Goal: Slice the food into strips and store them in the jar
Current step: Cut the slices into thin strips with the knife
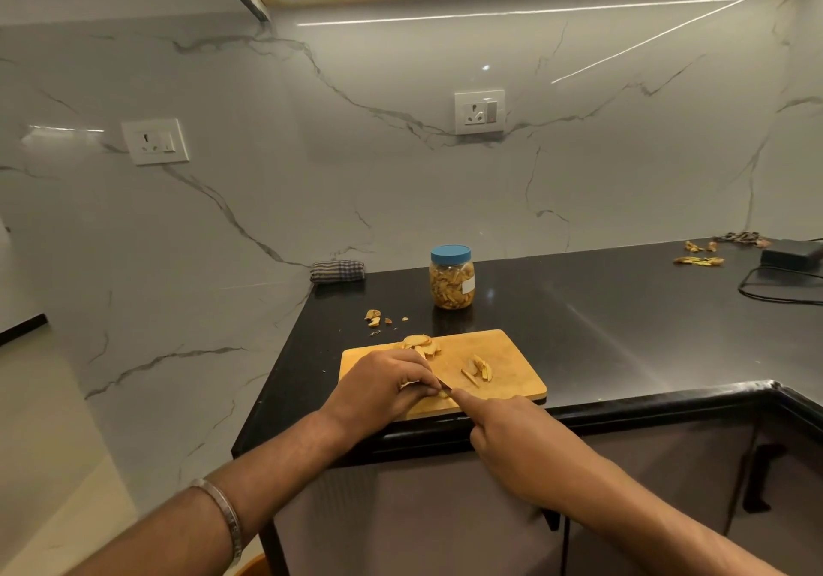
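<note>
Lying beneath both hands, lower centre of frame: food piece (441, 393) on cutting board (512, 352). Left hand (383, 388) fingers curled, pinching it; right hand (512, 433) gripping knife (445, 385). Jar (451, 277) lidded, beyond on worktop (601, 308).

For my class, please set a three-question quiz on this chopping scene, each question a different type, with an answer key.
1. True or false: the jar has its blue lid on.
2. Where do the cut strips lie? A) on the cutting board B) on the folded cloth C) in a bowl
3. Fill in: the right hand holds a ____.

Key: 1 true; 2 A; 3 knife, its blade beside the left hand, which steadies the food.
</note>
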